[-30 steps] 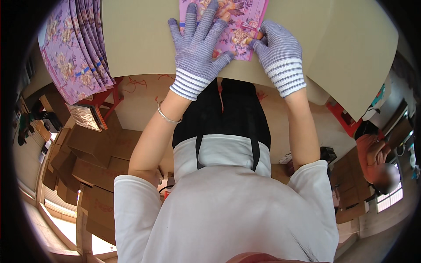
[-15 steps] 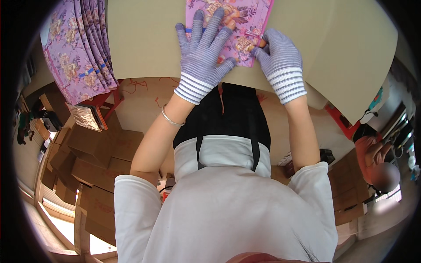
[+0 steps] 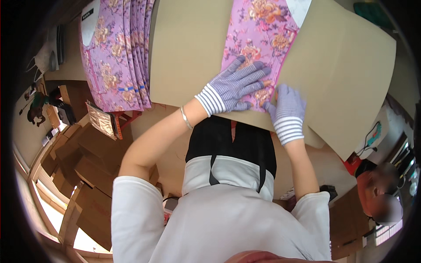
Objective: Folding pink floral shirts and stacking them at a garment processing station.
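Note:
A long folded piece of pink-purple floral cloth (image 3: 252,52) lies on the table in front of me, with a pale panel (image 3: 299,9) at its far right end. Flat on its near part rests my left hand (image 3: 237,85), in a grey-purple striped knit glove, fingers spread. My right hand (image 3: 289,109), gloved alike, is at the cloth's near right corner. Its thumb points to the corner and stands apart from the fingers, which are slightly blurred beside the edge. Nothing shows gripped in it.
A fanned stack of similar floral cloths (image 3: 116,65) hangs over the table's (image 3: 188,52) left edge. Below it are a small foil-coloured packet (image 3: 104,120) and cardboard boxes (image 3: 103,149). Another person (image 3: 372,193) is at the far right.
My right hand has let go of the cloth's right edge, where its fingers were pinched. The view has shifted, showing more of the cloth and its pale panel. My left hand stays flat on it.

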Available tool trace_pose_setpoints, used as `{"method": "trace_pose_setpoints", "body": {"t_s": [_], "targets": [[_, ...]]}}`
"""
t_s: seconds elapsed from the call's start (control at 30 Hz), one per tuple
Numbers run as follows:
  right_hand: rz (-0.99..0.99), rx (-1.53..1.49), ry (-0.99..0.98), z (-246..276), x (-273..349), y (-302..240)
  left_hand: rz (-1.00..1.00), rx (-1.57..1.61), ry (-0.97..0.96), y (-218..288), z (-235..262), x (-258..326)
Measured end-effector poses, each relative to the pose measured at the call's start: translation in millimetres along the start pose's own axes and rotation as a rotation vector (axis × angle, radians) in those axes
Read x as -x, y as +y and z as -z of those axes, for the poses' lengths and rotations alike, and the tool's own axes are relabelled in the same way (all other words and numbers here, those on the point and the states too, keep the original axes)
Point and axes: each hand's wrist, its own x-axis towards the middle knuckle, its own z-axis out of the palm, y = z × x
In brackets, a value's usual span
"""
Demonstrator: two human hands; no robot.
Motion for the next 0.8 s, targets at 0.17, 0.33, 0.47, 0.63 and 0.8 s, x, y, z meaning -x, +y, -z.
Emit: {"method": "trace_pose_setpoints", "body": {"t_s": [0.17, 0.33, 0.47, 0.63, 0.8], "targets": [[-0.022, -0.056, 0.015, -2.9, 7.6, 12.5, -0.268, 0.064, 0.056, -56.5, 35.8, -67.6], [-0.018, -0.110, 0.053, -12.6, 7.9, 10.7, -0.205, -0.114, 0.154, -149.0, 87.6, -163.9], [-0.025, -0.148, 0.011, -10.5, 5.3, 6.5, -0.155, -0.250, 0.321, -190.1, 117.9, -197.9], [-0.091, -0.088, -0.089, 1.0, 1.6, 3.7, -0.104, -0.329, 0.357, -129.4, 88.0, -152.9], [0.012, -0.041, 0.027, -2.4, 0.9, 7.0, -0.064, -0.068, 0.174, -5.4, 9.9, -21.7]]}}
